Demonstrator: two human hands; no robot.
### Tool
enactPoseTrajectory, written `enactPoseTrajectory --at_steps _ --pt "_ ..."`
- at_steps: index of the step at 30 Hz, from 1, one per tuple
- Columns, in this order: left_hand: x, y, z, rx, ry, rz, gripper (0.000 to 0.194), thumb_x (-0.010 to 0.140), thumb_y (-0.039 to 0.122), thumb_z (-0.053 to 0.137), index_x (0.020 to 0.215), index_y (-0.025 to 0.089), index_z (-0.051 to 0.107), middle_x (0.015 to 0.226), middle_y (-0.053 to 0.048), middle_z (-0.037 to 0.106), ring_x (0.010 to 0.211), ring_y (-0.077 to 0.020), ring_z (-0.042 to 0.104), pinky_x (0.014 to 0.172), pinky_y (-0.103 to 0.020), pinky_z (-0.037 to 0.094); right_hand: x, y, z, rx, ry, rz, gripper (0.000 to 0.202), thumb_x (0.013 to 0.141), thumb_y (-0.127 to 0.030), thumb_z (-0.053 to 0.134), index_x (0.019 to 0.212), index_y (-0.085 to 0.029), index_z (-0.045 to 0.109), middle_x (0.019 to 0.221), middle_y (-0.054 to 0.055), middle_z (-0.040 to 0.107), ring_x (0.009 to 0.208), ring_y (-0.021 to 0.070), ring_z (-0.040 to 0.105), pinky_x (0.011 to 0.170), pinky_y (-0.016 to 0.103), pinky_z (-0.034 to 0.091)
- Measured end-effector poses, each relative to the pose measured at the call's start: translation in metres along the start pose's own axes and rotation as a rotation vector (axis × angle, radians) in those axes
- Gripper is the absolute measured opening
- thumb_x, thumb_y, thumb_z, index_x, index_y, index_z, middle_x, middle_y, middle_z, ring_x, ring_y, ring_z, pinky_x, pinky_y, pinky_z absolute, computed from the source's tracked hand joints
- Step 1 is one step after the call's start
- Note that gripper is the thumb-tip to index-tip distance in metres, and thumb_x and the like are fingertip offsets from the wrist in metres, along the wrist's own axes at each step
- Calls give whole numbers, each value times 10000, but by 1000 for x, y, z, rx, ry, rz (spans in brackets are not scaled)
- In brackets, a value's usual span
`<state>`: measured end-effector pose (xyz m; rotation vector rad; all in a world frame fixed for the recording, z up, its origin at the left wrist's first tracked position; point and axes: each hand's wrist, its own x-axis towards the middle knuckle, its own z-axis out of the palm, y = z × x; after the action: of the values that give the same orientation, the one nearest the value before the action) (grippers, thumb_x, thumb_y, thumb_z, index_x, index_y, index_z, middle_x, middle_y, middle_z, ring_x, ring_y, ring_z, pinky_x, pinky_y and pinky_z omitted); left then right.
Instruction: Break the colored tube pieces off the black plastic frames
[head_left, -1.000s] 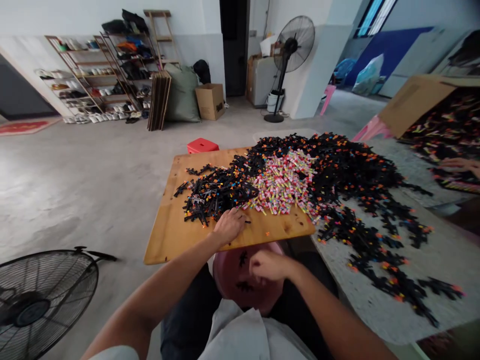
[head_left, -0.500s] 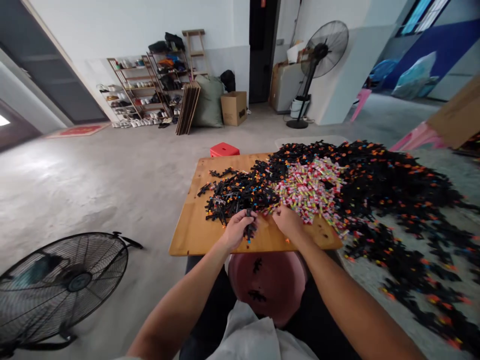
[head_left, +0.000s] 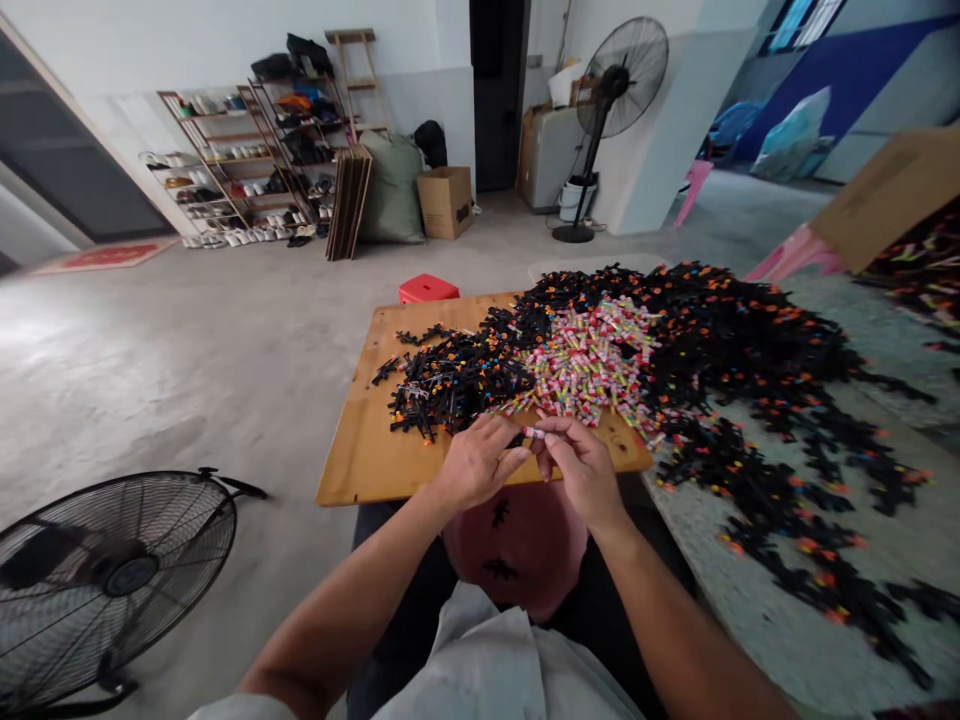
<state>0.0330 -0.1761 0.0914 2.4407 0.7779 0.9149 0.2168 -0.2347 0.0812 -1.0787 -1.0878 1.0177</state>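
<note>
My right hand (head_left: 583,468) pinches a small white-and-red wrapped tube (head_left: 534,432) between thumb and fingers, just over the near edge of the wooden board. Beside it, my left hand (head_left: 480,465) is closed, back upward, around a black toy gun that its fingers mostly hide. The two hands almost meet at the tube's left end. Behind them lie a pile of black toy guns (head_left: 457,385) with orange and blue tips and a heap of similar pink, white and yellow tubes (head_left: 592,360).
The wooden board (head_left: 349,455) carries both piles. Below its near edge, between my legs, a pink basin (head_left: 540,560) contains two black toy guns (head_left: 500,569). More toy guns (head_left: 750,340) spread over the surface at right. A floor fan (head_left: 127,575) is at left, a red stool (head_left: 429,289) behind.
My right hand has come away from the tube heap with a tube and moved toward my left hand. The left hand has turned over the toy gun. The view has shifted slightly right.
</note>
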Motion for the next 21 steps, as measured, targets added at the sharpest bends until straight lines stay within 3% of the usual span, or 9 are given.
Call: enactPoseTrajectory --at_steps 4,9,21 --pt "2 -2 -3 201 -76 93 406 1062 486 467 1130 173 717 1024 -143 694 968 -275 604 927 -400 492 -7 0 -11 -117 -11 -32 227 1005 -392 597 1101 -209 693 797 17 711 585 131 600 573 271 504" --pt "5 -2 -3 254 -103 134 424 1064 505 465 1156 183 726 1075 -137 710 948 -249 591 919 -380 489 -15 1 -17 -266 -5 -100 256 1015 -398 600 1161 -215 703 890 46 743 674 159 660 650 298 564" --pt "9 4 -5 424 -154 224 462 1073 550 423 1150 200 715 1052 -93 690 928 -220 562 840 -353 490 -19 2 -18 -34 79 105 327 938 -497 692 1031 -184 708 686 4 706 499 149 652 496 264 528"
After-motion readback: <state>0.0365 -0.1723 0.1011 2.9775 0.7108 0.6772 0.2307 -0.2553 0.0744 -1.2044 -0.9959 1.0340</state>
